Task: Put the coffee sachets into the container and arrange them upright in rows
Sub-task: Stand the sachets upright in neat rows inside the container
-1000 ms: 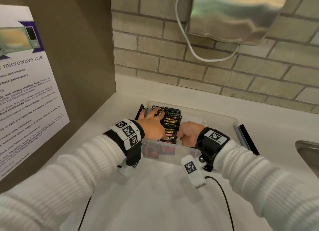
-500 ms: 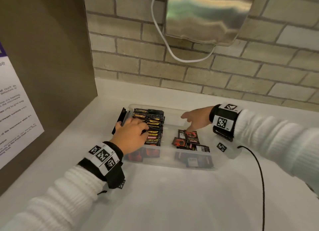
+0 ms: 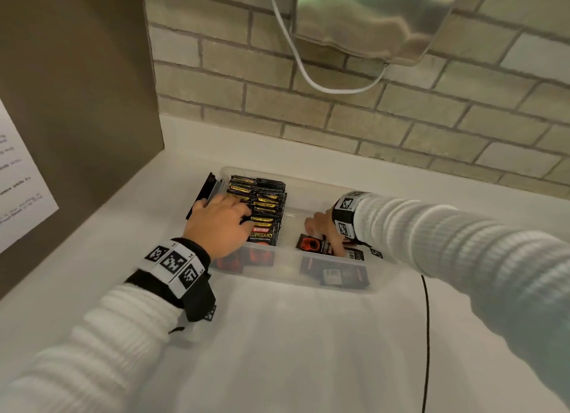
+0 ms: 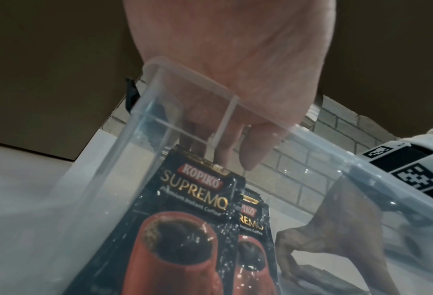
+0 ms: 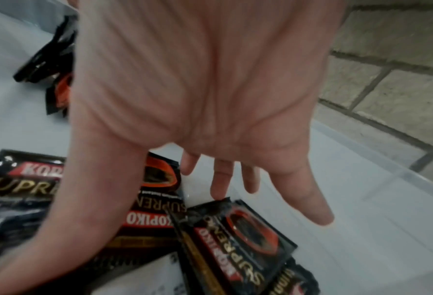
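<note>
A clear plastic container (image 3: 308,182) stands on the white counter. A row of black Kopiko sachets (image 3: 266,201) stands upright in its left part. My left hand (image 3: 220,224) rests on top of that row, and its fingers (image 4: 250,151) touch the sachet tops (image 4: 198,187). Several loose sachets (image 3: 311,244) lie flat in the container's right part. My right hand (image 3: 320,227) reaches down over them with fingers spread (image 5: 304,191). Its thumb lies across the flat sachets (image 5: 240,239) and holds none of them.
A brown side panel with a poster (image 3: 18,181) closes the left. A brick wall with a steel dispenser (image 3: 370,17) stands behind. A black latch (image 3: 203,193) sticks out at the container's left end. A black cable (image 3: 427,335) runs over the counter at the right.
My right hand left the upright row, swung to the container's right end, then dropped onto the loose sachets. My left hand stayed on the row.
</note>
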A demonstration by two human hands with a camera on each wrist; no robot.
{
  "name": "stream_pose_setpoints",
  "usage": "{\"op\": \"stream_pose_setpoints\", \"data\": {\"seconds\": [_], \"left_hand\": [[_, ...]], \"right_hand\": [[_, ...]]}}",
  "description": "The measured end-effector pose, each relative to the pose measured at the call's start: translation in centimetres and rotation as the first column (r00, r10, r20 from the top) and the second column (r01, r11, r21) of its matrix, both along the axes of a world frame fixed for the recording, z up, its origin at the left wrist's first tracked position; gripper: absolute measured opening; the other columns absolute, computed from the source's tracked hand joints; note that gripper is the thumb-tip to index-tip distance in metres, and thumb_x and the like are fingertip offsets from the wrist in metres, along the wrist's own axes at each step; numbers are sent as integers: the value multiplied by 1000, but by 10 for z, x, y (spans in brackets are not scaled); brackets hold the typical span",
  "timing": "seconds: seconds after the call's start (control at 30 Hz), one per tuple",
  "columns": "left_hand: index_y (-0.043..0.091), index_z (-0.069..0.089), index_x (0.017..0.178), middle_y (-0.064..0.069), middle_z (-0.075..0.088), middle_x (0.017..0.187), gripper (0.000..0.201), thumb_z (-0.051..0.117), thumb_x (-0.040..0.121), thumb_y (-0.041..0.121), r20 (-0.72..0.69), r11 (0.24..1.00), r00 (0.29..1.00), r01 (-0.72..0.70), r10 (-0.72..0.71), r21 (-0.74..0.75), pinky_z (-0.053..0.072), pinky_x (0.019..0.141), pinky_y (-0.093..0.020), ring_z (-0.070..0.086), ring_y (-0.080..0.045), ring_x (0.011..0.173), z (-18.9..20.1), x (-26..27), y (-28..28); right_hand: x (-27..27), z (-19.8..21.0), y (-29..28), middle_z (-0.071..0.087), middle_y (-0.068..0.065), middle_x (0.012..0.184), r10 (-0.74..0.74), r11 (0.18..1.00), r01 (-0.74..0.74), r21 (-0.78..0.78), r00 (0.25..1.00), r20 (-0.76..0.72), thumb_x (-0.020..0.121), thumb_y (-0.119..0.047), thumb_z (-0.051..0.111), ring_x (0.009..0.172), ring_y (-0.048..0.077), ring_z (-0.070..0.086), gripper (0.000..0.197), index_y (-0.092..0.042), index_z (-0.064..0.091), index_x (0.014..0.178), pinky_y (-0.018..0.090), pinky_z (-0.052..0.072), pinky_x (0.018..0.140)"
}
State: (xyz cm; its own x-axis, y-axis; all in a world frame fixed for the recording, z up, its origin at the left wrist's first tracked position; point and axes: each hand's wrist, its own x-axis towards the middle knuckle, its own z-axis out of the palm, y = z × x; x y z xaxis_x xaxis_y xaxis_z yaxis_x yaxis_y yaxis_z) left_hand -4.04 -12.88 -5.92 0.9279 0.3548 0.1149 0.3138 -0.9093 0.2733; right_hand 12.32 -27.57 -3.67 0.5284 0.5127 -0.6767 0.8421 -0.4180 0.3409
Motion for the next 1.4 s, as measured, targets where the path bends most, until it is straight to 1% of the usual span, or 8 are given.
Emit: {"op": "stream_pose_setpoints", "data": {"seconds": [0.1,0.23,0.47,0.67,0.87,0.97,1.27,1.4], "left_hand": [[30,49,130,7,42,141,38,39,95,41,6,1000,1000,-7,7,1,17,112,-42,29,-13,133,-1,1,0],[30,49,130,7,43,141,38,40,94,41,12,1000,1000,-15,15,-10,16,112,-42,29,-13,133,-1,2,0],[28,46,133,6,42,141,41,39,94,37,-5,1000,1000,-12,11,-14,16,111,-40,29,-13,133,-1,3,0],[26,47,133,7,43,139,42,40,92,33,-9,1000,1000,-12,12,-9,16,110,-40,30,-11,132,-1,3,0],[26,46,133,7,44,138,41,39,93,34,-15,1000,1000,-10,9,-6,16,110,-40,30,-11,131,0,3,0],[27,46,133,7,43,139,41,39,93,34,-26,1000,1000,-3,3,-10,16,110,-39,29,-11,132,0,3,0],[20,55,124,2,49,135,31,37,100,24,173,972,984,79,-40,-220,14,114,-39,35,-16,129,20,3,-15],[18,45,131,5,55,120,39,45,95,34,337,656,939,300,-73,-693,42,90,-18,52,-7,110,47,8,-48]], "right_hand": [[3,-8,-2,37,4,118,-33,999,33,18,999,-32,65,-8,81,97,23,49,60,-19,42,109,23,43,64],[5,-6,1,39,6,129,-99,994,100,43,995,-26,68,-36,80,110,27,50,85,-18,30,135,30,46,80],[-1,-9,4,47,11,93,-180,976,127,-178,929,-323,88,-19,64,70,17,48,47,6,48,124,16,48,47],[-4,-5,-2,54,9,108,-330,942,270,-199,858,-394,83,-9,68,92,21,57,35,-18,54,114,24,58,57],[-6,1,0,67,8,83,-359,933,321,-163,867,-347,82,-4,68,60,16,66,38,-4,58,119,25,57,55],[1,24,-3,65,15,103,-340,915,398,71,854,-395,81,-6,69,69,19,63,41,1,57,120,28,55,71],[8,92,-50,66,2,84,-125,343,703,623,691,-712,83,1,64,70,11,61,14,-8,64,93,17,53,56],[-10,80,-53,65,7,95,22,157,831,534,538,-843,85,-1,61,78,14,59,28,0,59,114,20,50,61]]}}
